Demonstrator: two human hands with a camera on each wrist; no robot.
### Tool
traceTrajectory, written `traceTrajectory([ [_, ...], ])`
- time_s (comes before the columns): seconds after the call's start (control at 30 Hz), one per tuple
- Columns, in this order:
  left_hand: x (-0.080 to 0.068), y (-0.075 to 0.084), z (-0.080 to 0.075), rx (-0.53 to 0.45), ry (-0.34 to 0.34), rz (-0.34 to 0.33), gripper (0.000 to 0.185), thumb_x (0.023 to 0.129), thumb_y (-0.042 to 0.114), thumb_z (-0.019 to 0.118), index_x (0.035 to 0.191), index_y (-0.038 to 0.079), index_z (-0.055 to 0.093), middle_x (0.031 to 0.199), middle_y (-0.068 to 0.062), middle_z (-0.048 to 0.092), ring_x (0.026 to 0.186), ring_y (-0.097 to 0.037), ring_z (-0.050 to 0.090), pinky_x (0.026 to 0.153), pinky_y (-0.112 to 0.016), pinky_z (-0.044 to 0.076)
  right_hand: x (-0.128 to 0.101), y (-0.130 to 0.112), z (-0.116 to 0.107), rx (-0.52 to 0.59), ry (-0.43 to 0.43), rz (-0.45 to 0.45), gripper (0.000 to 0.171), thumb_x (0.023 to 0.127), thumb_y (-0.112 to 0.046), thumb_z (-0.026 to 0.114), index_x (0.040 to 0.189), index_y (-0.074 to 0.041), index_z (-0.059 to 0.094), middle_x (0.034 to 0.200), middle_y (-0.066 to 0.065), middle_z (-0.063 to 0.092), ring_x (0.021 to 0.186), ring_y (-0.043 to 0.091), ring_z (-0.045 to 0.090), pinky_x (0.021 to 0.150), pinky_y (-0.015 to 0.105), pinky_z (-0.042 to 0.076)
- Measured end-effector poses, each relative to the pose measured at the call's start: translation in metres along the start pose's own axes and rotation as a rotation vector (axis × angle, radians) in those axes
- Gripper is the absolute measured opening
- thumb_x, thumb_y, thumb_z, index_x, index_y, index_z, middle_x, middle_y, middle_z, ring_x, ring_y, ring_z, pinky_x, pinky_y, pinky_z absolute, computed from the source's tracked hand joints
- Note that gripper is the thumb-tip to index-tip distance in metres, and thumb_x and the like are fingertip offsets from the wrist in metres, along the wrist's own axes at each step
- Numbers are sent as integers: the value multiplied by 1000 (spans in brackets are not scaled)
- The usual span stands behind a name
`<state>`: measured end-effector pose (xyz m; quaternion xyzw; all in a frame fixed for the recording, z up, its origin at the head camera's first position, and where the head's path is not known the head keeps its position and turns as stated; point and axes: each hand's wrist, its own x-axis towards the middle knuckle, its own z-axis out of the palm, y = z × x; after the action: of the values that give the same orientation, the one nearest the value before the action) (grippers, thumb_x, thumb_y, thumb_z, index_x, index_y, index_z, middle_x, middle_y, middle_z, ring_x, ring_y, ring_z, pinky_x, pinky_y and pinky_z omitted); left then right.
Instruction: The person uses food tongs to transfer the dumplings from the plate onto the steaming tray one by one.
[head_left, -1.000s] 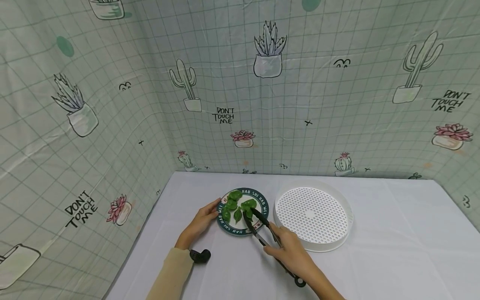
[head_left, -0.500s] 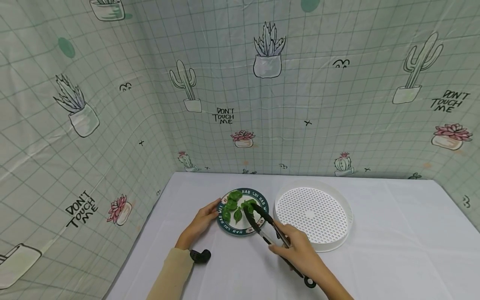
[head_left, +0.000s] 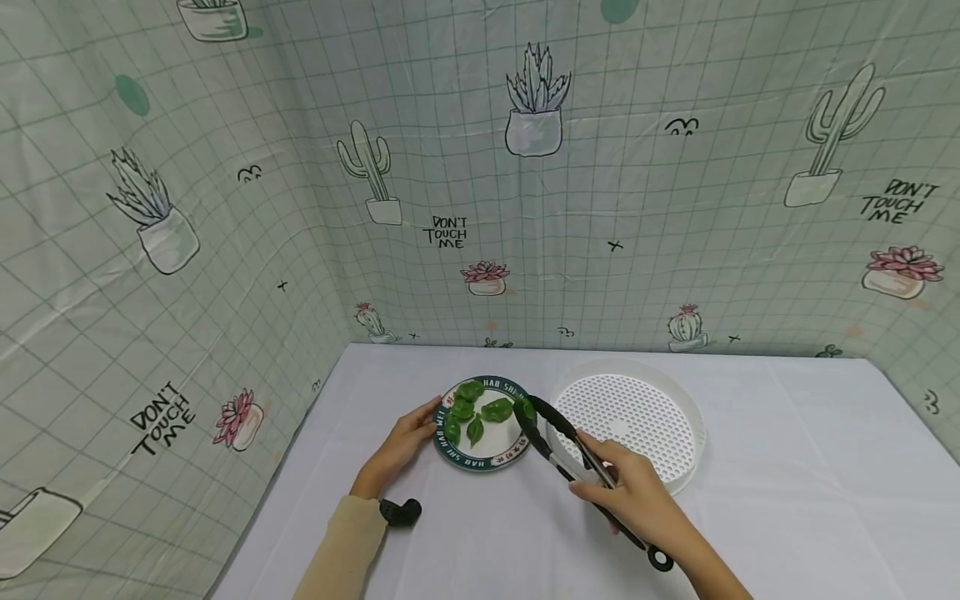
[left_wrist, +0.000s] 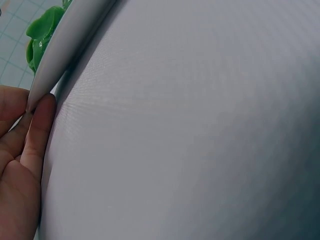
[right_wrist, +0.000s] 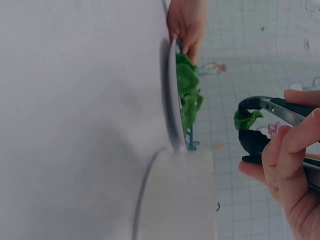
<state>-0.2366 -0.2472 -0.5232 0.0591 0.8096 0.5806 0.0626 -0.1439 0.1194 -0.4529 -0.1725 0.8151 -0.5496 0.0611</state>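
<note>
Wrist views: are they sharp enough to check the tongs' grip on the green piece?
Right wrist view: rotated sideways, slightly soft, but the green piece shows between the tongs tips. Left wrist view: mostly blurred white cloth, only left hand fingers at the plate rim.

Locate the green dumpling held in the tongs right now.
In the head view, the green dumpling sits pinched in the tongs, lifted over the plate's right rim, left of the white tray.
</note>
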Motion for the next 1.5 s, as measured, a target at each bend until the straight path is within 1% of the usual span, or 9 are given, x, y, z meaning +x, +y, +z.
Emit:
traceTrajectory([
  [0.2, 1, -1, 0, 0, -7, -8, 51, 100, -3, 48, 150, -3, 39, 155, -22, 35, 145, -37, 27, 119, -51, 19, -2, 2, -16, -33, 36, 19, 73, 85, -20, 80, 146, 1, 47, 113, 22, 62, 35, 16, 53, 35, 31, 46],
  [0.3, 1, -1, 0, 9, -4, -14, 51, 100, -2, 48, 150, -3, 39, 156, -22, 34, 146, -38, 26, 119, -51, 19, -3, 4, -24, -42, 46, 29, 72, 85, -19, 80, 146, 2, 47, 104, 18, 65, 33, 16, 52, 35, 32, 45],
  [0.43, 0, 0, 0, 17, 5, -20, 51, 100, -2, 49, 150, -3, 40, 156, -22, 34, 146, -38, 26, 119, -51, 19, -3, 8, -36, -40, 33, 39, 73, 86, -19, 79, 147, 3, 45, 76, 11, 63, 32, 16, 51, 34, 32, 44],
  [0.53, 0, 1, 0, 6, 8, -23, 51, 99, -2, 49, 149, -3, 40, 156, -21, 35, 146, -37, 26, 119, -50, 19, -2, 11, -43, -30, 18, 47, 75, 87, -19, 77, 149, 3, 42, 60, 7, 56, 32, 16, 50, 34, 31, 44],
  [0.6, 0, 1, 0, 3, 6, -19, 51, 99, -3, 50, 149, -4, 40, 155, -21, 35, 145, -37, 27, 119, -50, 20, -2, 14, -47, -25, 12, 51, 75, 88, -19, 77, 149, 3, 41, 56, 6, 55, 32, 15, 50, 34, 31, 43],
  [0.9, -1, 3, 0, 9, 1, -14, 51, 99, -3, 50, 149, -6, 40, 155, -22, 35, 145, -37, 27, 119, -50, 20, 3, 31, -59, -89, 32, 60, 73, 89, -20, 76, 148, 6, 41, 60, 9, 61, 33, 15, 51, 34, 31, 45],
  [1.13, -1, 1, 0, 3, 8, -10, 50, 99, -3, 50, 148, -7, 40, 155, -23, 35, 144, -38, 28, 118, -51, 21, 12, 42, -65, -151, 36, 43, 72, 89, -19, 75, 145, 11, 42, 48, 1, 50, 32, 16, 51, 34, 27, 40],
  [1.33, -2, 2, 0, -1, 5, -36, 51, 99, -2, 50, 149, -4, 40, 156, -21, 34, 146, -37, 26, 119, -49, 19, 21, 50, -67, -184, 48, 67, 71, 88, -18, 75, 143, 14, 43, 48, 1, 48, 32, 17, 52, 34, 27, 41],
  [1.5, -1, 2, 0, 12, -2, -40, 51, 100, -2, 49, 150, -3, 39, 156, -22, 33, 146, -37, 24, 119, -50, 19, 28, 53, -67, -205, 49, 84, 71, 87, -17, 76, 142, 15, 43, 47, 0, 44, 32, 18, 52, 34, 26, 40],
])
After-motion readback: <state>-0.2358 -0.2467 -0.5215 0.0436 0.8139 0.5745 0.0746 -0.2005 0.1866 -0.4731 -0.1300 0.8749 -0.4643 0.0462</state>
